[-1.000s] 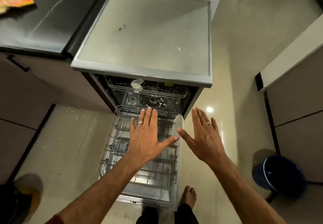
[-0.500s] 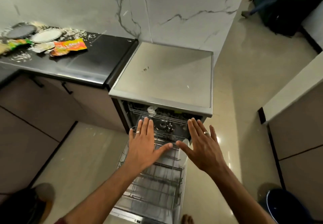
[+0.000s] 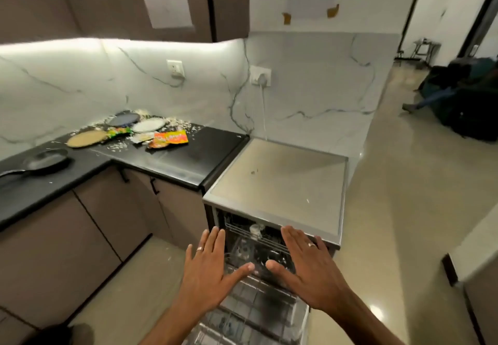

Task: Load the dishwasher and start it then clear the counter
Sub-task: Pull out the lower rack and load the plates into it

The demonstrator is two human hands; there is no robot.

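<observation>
The dishwasher (image 3: 280, 183) stands open at the end of the black counter (image 3: 172, 161), its lower wire rack (image 3: 253, 309) pulled out over the dropped door. My left hand (image 3: 207, 272) and my right hand (image 3: 310, 272) hover flat, fingers spread, palms down, above the rack and hold nothing. On the counter's far part lie a dark plate (image 3: 124, 119), a white plate (image 3: 148, 125), a tan plate (image 3: 86, 138), an orange wrapper (image 3: 170, 138), a green wrapper (image 3: 118, 132) and scattered crumbs. A black frying pan (image 3: 44, 162) sits on the left counter.
Cabinets run under the counter at left. A plug and cord (image 3: 262, 94) hang on the marble wall behind the dishwasher. Dark bags (image 3: 463, 105) lie on the floor at far right. A low cabinet edge (image 3: 474, 258) stands at right.
The view has tilted up from the rack to the counter and wall. Both hands stay spread over the rack, now a little farther apart.
</observation>
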